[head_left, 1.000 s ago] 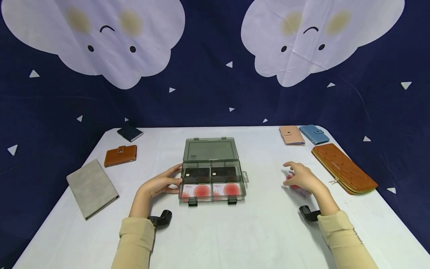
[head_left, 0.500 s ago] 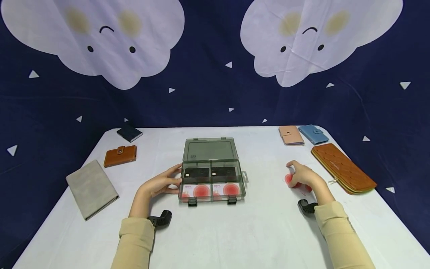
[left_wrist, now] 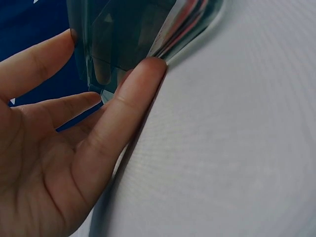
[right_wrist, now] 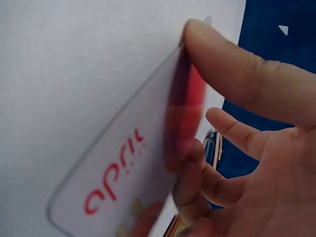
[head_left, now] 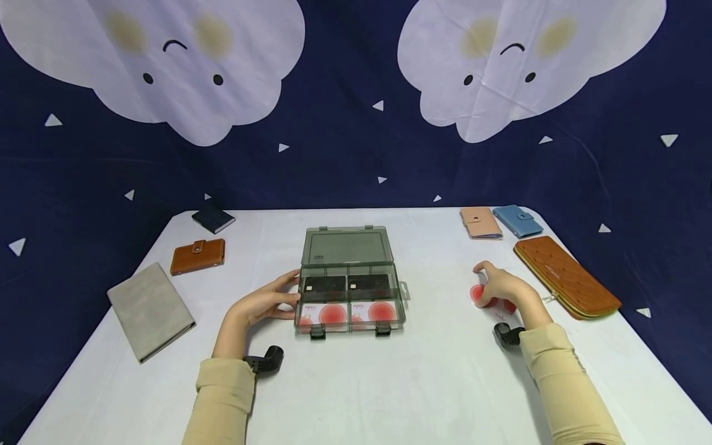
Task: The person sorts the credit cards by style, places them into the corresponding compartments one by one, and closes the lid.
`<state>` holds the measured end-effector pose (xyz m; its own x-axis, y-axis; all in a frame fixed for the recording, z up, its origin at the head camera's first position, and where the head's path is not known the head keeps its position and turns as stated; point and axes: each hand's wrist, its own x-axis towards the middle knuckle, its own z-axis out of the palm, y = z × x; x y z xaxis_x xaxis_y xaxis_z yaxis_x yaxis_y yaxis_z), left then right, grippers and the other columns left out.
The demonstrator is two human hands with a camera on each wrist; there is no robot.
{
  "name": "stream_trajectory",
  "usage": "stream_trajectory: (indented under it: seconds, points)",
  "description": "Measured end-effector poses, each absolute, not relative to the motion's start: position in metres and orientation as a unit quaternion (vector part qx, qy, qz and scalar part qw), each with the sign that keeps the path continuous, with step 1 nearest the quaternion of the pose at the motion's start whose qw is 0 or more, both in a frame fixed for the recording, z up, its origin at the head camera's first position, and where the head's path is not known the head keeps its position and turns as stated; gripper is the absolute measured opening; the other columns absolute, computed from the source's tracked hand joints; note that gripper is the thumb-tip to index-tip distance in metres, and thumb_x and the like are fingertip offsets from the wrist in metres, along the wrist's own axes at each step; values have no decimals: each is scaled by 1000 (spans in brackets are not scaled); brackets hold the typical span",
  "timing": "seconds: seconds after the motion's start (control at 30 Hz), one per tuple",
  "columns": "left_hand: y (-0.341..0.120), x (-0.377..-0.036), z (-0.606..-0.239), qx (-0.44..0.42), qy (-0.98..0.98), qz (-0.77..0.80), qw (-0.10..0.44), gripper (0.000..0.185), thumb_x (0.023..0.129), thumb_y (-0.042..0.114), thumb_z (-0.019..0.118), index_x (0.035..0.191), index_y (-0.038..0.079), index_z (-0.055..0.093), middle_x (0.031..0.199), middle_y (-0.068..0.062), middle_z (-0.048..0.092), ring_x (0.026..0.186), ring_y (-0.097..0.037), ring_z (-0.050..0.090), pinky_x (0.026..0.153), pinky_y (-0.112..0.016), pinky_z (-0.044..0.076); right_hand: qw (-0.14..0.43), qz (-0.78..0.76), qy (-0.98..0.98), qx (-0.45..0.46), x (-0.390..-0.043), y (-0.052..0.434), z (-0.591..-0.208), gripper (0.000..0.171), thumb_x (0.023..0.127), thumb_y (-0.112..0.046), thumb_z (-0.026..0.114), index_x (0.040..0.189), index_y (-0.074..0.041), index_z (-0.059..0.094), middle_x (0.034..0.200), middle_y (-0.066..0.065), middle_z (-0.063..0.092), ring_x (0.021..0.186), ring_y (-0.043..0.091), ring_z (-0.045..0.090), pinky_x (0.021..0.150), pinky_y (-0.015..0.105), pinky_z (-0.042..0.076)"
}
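Note:
A clear grey plastic box (head_left: 349, 284) stands open in the middle of the white table (head_left: 389, 383), its lid (head_left: 347, 246) tilted back. It holds two dark cards at the back and two white cards with red circles in front. My left hand (head_left: 266, 301) rests with straight fingers against the box's left side; in the left wrist view the fingers (left_wrist: 128, 98) touch the box wall (left_wrist: 133, 34). To the right, my right hand (head_left: 500, 287) pinches a white card with a red circle (head_left: 477, 293). In the right wrist view the thumb and fingers hold this card (right_wrist: 123, 173) by its edge, tilted off the table.
On the left lie a brown snap wallet (head_left: 198, 256), a small dark wallet (head_left: 213, 219) and a grey cover (head_left: 150, 311). On the right lie a pink wallet (head_left: 481, 222), a blue wallet (head_left: 518, 220) and a long brown quilted purse (head_left: 566, 277), close behind my right hand.
My right hand's fingers have curled from spread over the card to pinching it, and the hand has drawn back slightly. The left hand and the box have not moved.

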<state>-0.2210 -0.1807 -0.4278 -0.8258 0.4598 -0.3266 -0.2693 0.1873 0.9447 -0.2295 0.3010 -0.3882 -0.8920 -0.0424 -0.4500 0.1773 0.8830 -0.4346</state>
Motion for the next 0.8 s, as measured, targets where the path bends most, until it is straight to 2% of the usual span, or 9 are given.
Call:
stream_trajectory:
  seconds: [0.1,0.33,0.53,0.67,0.8]
  points:
    - [-181,-221,-427,66,714,635,289,78,89,8,54,150,9,5,152,-21,5,91,-18,56,78,-34,56,223,-250,942,24,-231,302,-390,73,68,-9,76,127,2,35,112,32,45,88,35,46,64,36,44]
    - [-181,-220,-427,66,712,637,287,78,89,8,54,150,9,5,151,-21,5,92,-19,56,79,-34,56,142,-237,961,-28,-233,294,-387,39,76,-7,65,107,14,54,102,29,56,89,34,51,70,40,48]
    - [-181,-221,-427,67,712,636,289,78,89,9,55,150,9,5,152,-20,5,91,-19,55,79,-34,55,61,-267,961,-40,-231,270,-376,16,82,-10,63,88,1,54,89,18,58,81,29,52,65,35,44]
    - [-181,-221,-427,64,713,636,288,79,88,10,56,150,10,6,152,-20,5,91,-19,55,78,-34,56,-5,-300,953,-50,-227,253,-366,22,83,-7,63,101,1,52,94,21,59,82,31,56,65,36,48]
    - [-181,-221,-427,63,714,635,287,80,88,10,57,150,10,6,152,-20,6,92,-19,55,78,-34,56,-46,-352,932,-65,-222,234,-359,34,83,-1,61,115,0,50,96,21,56,81,30,57,61,32,48]
